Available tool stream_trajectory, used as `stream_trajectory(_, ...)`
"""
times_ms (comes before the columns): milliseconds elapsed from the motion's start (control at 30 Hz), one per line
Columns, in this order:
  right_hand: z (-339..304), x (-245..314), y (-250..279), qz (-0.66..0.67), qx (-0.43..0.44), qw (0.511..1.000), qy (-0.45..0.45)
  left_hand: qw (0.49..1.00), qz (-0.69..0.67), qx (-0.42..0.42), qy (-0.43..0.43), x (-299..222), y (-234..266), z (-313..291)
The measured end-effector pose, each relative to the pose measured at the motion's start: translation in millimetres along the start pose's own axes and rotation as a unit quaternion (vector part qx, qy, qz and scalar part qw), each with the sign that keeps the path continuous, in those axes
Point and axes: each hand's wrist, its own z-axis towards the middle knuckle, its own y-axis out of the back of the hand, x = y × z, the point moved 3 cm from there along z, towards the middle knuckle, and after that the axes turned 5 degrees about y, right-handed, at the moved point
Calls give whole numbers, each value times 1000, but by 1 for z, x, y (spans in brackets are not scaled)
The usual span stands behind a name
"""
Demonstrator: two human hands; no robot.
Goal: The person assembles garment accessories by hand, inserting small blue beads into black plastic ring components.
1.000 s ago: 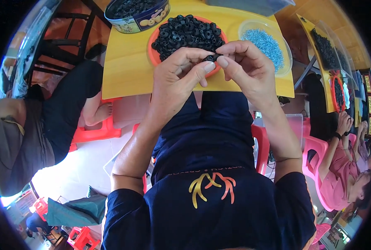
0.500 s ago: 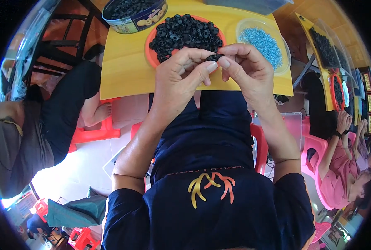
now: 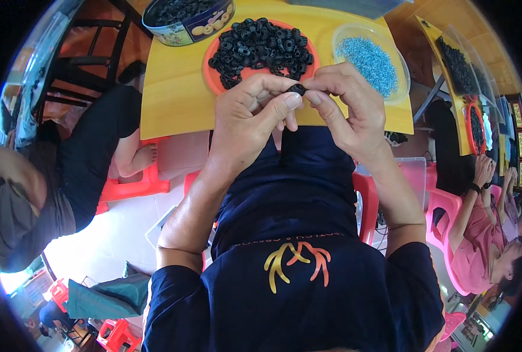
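My left hand (image 3: 250,120) and my right hand (image 3: 346,105) meet at their fingertips over the near edge of a yellow table (image 3: 173,88). Both pinch one small black ring-shaped part (image 3: 298,89) between thumb and forefinger. Just beyond the hands an orange plate (image 3: 211,76) carries a heap of several black ring parts (image 3: 261,50). To its right a clear plastic bowl (image 3: 401,76) holds small blue pieces (image 3: 371,61).
A round tin (image 3: 184,23) of dark parts stands at the table's far left. A person in dark clothes sits at the left on a red stool (image 3: 132,188). At the right a person in pink (image 3: 478,246) works at another yellow table (image 3: 448,53). Red and pink chairs surround me.
The view has tilted down a little, so the plate and bowls sit lower in the picture. My hands stay together on the black part, fingers shifting slightly.
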Motion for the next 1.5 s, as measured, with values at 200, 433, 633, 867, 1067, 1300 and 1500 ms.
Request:
stream_trajectory(200, -17, 4, -17, 102, -117, 979, -131, 1000, -15, -9, 17, 2, -8, -1)
stream_trajectory(433, -9, 0, -3, 31, -42, 998, -47, 999, 4, 18, 42, 4, -6, -1)
stream_trajectory(633, -6, 0, 3, 30, 35, 999, -16, 996, -8, 70, 61, 6, -2, 2)
stream_trajectory(867, -16, 2, 7, 301, -26, 915, -268, 998, 14, 53, -10, -3, -10, 4)
stream_trajectory(1067, -15, 5, 18, 194, -12, 956, -222, 998, 31, 54, -31, -8, -16, 1)
stream_trajectory(1300, -23, 3, 11, 175, -60, 971, -149, 999, -3, 49, 21, 0, -17, 0)
stream_trajectory(1500, -24, 1, 8, 173, -66, 976, -115, 996, -46, 67, 32, 5, -15, 2)
